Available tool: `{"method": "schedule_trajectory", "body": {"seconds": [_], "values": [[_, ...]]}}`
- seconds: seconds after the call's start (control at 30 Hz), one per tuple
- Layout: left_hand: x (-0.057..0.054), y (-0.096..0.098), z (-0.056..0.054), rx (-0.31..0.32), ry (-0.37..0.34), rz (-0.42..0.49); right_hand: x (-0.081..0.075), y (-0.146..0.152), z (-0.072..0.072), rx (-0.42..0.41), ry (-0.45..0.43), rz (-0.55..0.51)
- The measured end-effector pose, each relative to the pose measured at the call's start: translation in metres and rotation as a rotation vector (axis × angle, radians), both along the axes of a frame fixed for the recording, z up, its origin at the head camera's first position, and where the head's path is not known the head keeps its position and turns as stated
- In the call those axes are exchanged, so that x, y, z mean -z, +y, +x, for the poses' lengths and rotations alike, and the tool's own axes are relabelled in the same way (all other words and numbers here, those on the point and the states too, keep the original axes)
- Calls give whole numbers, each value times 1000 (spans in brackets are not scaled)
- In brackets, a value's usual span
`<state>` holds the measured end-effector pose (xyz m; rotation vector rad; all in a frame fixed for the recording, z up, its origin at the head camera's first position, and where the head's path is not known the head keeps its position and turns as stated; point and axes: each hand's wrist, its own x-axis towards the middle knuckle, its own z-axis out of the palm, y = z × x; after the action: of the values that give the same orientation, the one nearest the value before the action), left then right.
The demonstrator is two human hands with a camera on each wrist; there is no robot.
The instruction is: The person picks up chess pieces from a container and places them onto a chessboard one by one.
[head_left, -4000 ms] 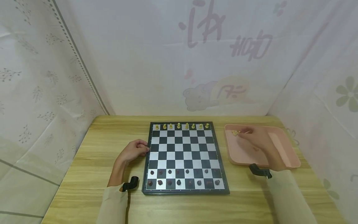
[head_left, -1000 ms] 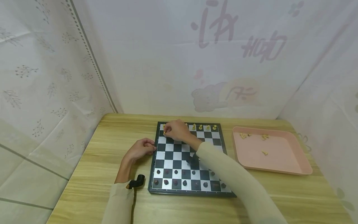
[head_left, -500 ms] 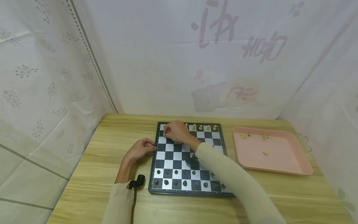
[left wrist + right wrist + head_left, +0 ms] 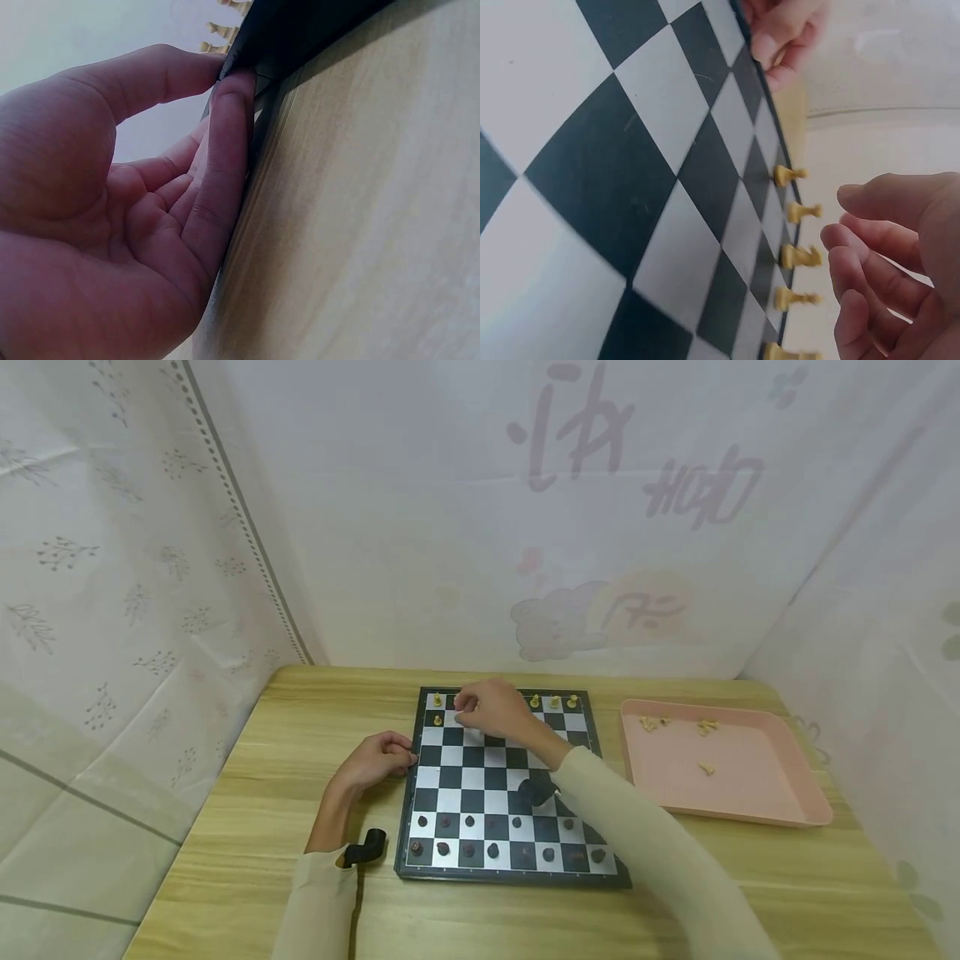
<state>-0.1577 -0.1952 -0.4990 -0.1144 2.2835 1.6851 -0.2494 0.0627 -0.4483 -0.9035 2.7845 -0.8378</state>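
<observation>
A black-and-white chessboard (image 4: 473, 757) lies on the table, its left edge pinched between the thumb and index finger of my left hand (image 4: 375, 757). Over the board's far left part hovers my right hand (image 4: 497, 707), its thumb and fingers apart with nothing between them in the right wrist view. A yellow pawn (image 4: 438, 720) stands in the second row from the far edge, at the left, just beside that hand. Behind it a yellow piece (image 4: 438, 700) stands in the back row. My right hand hides part of that row; more yellow pieces (image 4: 555, 702) show to its right.
A pink tray (image 4: 757, 777) sits right of the board with several yellow chess pieces (image 4: 707, 727) lying in it. Dark chess pieces (image 4: 492, 851) fill the two near rows, partly covered by the right sleeve (image 4: 637, 818). A curtain (image 4: 420, 527) hangs behind the wooden table (image 4: 315, 710).
Four seconds ago my right hand was over the tray. It then held a yellow pawn at the board's far left; now it has let go and moved slightly right. The left hand stays put.
</observation>
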Motion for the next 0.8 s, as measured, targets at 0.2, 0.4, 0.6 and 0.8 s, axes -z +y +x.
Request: {"method": "schedule_trajectory", "body": {"seconds": [0.2, 0.4, 0.6, 0.8], "values": [[-1, 1, 1, -2, 2, -11, -11, 28, 8, 33, -17, -35], [-2, 2, 1, -7, 2, -14, -12, 62, 13, 96, -19, -69], [-3, 3, 0, -5, 2, -9, -7, 101, 15, 165, -9, -119], [-1, 3, -2, -12, 0, 0, -3, 134, 19, 246, -66, -132]]}}
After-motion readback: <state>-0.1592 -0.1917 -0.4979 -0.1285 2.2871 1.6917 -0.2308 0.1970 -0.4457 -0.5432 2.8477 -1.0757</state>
